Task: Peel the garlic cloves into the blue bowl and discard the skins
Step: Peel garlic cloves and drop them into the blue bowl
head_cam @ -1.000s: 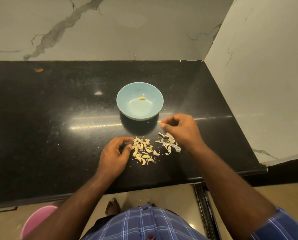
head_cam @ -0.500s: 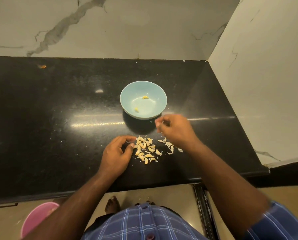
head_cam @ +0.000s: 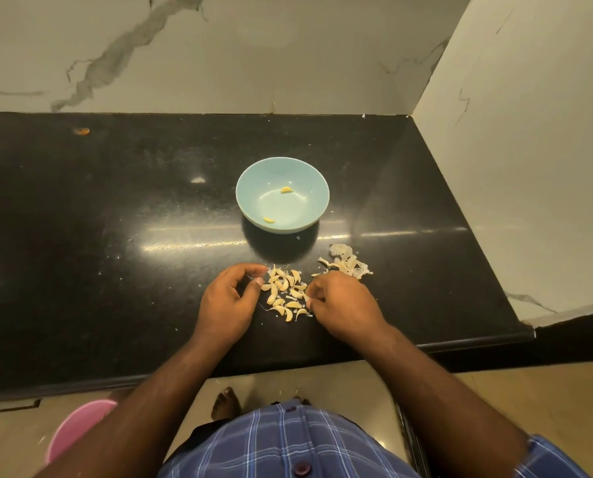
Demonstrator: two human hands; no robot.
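Your 2 hands sit low on the black surface [head_cam: 81, 236] on either side of the pile of unpeeled garlic cloves [head_cam: 285, 294], so you appear to be between cloves, picking the next one. Your left hand [head_cam: 227, 301] rests at the pile's left edge with fingers curled and thumb tip touching the nearest cloves; whether it already has one pinched you cannot tell from here. Your right hand [head_cam: 339, 303] is knuckles-up at the pile's right edge, fingertips tucked down against the cloves, and its hold is likewise hidden. Beyond both hands, well apart from them, stands the blue bowl [head_cam: 310, 182] with 2 peeled cloves [head_cam: 286, 190] inside. The loose skins [head_cam: 346, 265] lie just beyond your right hand. Judging by the pile, most of the work remains. Next you will need to single out 1 clove, bring it between both hands, strip its skin, and drop it ahead into the bowl.
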